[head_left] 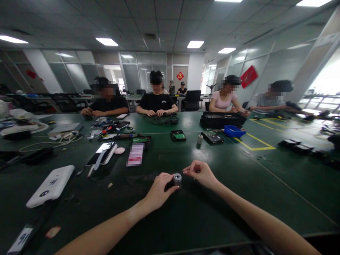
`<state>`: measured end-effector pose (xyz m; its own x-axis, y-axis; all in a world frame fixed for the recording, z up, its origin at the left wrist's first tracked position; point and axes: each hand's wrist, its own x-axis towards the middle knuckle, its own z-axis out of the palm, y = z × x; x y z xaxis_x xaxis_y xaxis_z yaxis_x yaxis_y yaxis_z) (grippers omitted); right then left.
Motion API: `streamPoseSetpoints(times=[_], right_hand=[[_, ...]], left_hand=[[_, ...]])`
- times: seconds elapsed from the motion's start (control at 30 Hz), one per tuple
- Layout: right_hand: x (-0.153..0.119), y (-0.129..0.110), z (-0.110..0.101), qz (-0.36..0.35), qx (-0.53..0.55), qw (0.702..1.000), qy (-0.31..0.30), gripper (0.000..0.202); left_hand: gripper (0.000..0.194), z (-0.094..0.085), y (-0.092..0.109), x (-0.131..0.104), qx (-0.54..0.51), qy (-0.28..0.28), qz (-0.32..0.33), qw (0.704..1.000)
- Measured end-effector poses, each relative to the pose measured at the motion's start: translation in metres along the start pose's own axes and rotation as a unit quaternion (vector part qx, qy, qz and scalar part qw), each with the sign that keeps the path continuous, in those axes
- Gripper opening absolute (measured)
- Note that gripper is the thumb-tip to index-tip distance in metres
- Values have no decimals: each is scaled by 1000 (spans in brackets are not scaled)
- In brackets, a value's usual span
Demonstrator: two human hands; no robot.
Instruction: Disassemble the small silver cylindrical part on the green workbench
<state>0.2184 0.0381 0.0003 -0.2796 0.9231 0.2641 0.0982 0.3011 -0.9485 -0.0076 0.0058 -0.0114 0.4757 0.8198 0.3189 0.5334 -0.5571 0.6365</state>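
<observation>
My left hand [159, 189] is closed around the side of a small grey metal cylinder [177, 180], thumb in front and fingers behind. The cylinder stands upright at the table, its round top showing dark holes. Just right of it, my right hand [199, 173] is held in a pinch, fingertips pointing at the cylinder but apart from it. Whatever is between those fingertips, if anything, is too small to make out. Farther back stands a similar small light-coloured cylinder [199, 139], beside a hard drive [213, 137].
A blue bin [234, 131] and a black case [223, 119] lie beyond, at the right. Another opened drive [178, 135] is mid-table. To the left are a pink-screened phone [135, 154], a white power bank [51, 186], and tools and cables. Several people sit across the green table [239, 177].
</observation>
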Motion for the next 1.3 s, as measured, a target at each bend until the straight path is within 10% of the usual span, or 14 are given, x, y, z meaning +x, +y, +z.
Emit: streamPoseSetpoints(times=[0.27,1.3], right_hand=[[-4,-18,38,-28,73,997,24,29],[-3,-13,45,-69,-103,989,76,33]], left_hand=[[23,3,-3,2,-5,13,10,1000],[20,5,-5,1,-8,15,3,1000]])
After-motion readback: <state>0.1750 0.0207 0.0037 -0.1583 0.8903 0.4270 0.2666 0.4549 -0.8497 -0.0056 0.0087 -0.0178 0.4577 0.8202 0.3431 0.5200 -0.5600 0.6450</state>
